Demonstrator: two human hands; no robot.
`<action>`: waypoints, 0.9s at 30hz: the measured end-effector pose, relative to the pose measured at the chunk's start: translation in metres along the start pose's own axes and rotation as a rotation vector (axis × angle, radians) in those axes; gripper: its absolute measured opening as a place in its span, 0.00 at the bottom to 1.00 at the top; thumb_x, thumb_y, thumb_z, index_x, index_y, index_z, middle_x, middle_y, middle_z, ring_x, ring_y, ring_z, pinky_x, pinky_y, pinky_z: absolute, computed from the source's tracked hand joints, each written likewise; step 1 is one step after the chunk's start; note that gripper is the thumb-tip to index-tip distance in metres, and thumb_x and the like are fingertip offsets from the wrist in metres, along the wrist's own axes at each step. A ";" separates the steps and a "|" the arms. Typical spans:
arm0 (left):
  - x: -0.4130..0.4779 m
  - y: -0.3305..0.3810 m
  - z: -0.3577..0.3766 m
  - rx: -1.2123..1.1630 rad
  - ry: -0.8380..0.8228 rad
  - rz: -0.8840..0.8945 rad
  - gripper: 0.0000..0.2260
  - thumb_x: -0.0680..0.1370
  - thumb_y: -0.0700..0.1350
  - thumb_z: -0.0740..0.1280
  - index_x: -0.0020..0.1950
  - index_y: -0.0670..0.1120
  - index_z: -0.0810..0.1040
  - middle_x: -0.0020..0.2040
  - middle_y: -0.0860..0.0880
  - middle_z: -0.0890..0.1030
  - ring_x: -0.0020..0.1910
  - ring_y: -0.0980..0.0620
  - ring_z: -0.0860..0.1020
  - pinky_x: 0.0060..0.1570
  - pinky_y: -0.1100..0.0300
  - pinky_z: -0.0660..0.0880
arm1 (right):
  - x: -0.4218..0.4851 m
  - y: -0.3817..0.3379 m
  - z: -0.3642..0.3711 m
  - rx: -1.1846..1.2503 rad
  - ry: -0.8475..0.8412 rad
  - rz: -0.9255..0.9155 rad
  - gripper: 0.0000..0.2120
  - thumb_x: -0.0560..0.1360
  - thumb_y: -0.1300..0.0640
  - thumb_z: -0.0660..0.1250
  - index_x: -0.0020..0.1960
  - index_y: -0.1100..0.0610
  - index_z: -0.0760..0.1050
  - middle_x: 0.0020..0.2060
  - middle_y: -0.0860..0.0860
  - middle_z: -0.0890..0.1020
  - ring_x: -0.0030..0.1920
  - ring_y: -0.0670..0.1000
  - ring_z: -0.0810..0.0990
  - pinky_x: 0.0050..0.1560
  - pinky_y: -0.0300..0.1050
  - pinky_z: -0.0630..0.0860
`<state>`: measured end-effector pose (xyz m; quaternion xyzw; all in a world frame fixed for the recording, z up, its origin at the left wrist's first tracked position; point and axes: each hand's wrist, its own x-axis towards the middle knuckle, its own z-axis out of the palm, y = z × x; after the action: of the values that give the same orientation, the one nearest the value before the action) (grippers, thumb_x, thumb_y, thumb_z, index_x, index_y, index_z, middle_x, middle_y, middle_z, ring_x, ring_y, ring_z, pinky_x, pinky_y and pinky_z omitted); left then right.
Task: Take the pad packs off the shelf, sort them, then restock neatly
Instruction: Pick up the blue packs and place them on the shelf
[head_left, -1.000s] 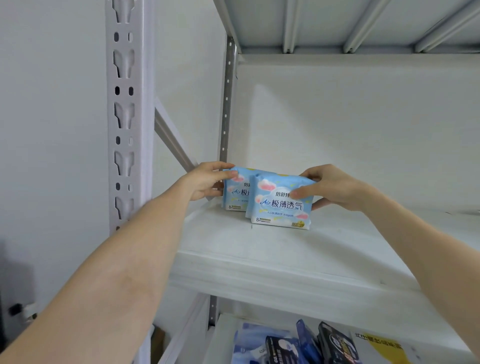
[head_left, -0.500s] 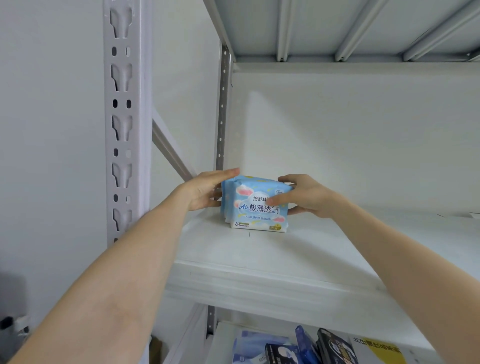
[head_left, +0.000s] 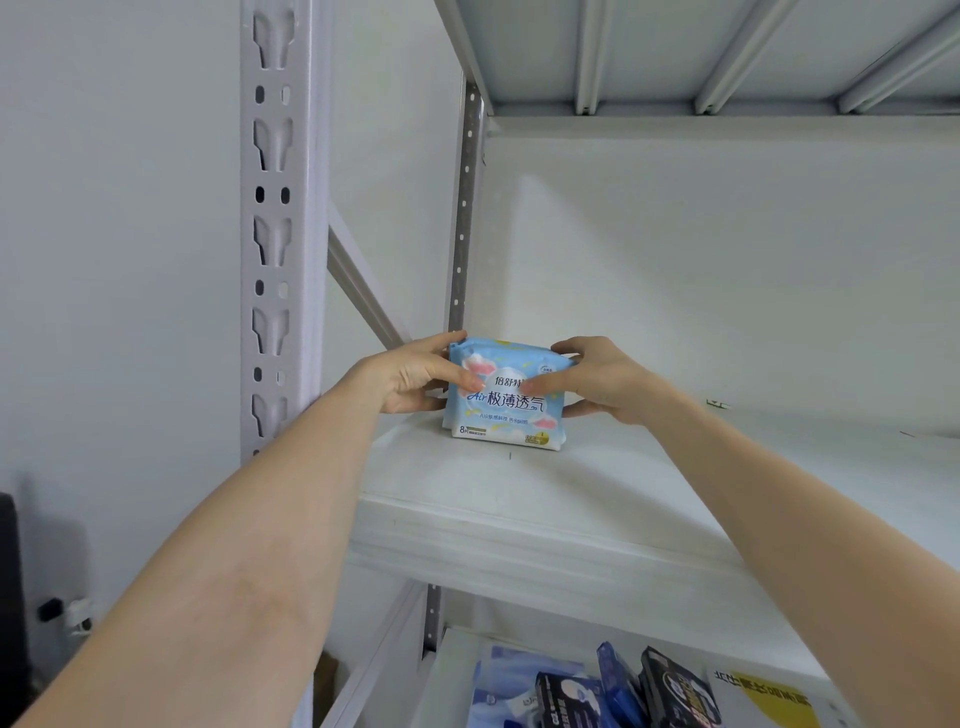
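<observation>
Head view: the blue pad packs (head_left: 506, 400) stand upright, pressed together, near the left rear corner of the white shelf (head_left: 571, 499). They are set back from its front edge, with a wide stretch of board to their right. The left hand (head_left: 415, 376) grips their left side with its thumb across the front. The right hand (head_left: 602, 382) grips the right side likewise. Both forearms reach up and forward. Darker packs (head_left: 623, 686) lie on the level below.
</observation>
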<state>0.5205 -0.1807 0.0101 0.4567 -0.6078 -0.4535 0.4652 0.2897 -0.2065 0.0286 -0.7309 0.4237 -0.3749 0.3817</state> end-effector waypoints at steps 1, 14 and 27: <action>0.000 0.000 -0.001 -0.011 -0.009 0.006 0.21 0.70 0.32 0.73 0.42 0.61 0.84 0.48 0.56 0.85 0.47 0.57 0.83 0.43 0.62 0.79 | 0.001 0.000 0.003 -0.005 0.008 -0.004 0.41 0.62 0.60 0.83 0.70 0.61 0.67 0.56 0.54 0.81 0.51 0.52 0.84 0.47 0.53 0.84; 0.005 -0.006 -0.007 -0.130 -0.009 0.011 0.27 0.66 0.30 0.74 0.56 0.57 0.77 0.52 0.52 0.85 0.49 0.54 0.84 0.47 0.57 0.79 | 0.002 0.005 0.010 -0.028 0.077 -0.030 0.43 0.61 0.56 0.83 0.71 0.59 0.67 0.59 0.55 0.78 0.53 0.54 0.83 0.50 0.54 0.83; -0.008 -0.003 0.004 -0.048 0.121 -0.019 0.38 0.71 0.31 0.71 0.76 0.56 0.62 0.61 0.53 0.79 0.54 0.55 0.78 0.48 0.59 0.72 | -0.005 0.004 0.016 -0.084 0.134 -0.051 0.47 0.62 0.53 0.83 0.74 0.59 0.63 0.60 0.53 0.76 0.53 0.53 0.82 0.47 0.49 0.83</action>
<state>0.5178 -0.1728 0.0048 0.4775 -0.5632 -0.4439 0.5077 0.3004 -0.1998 0.0170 -0.7302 0.4449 -0.4144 0.3117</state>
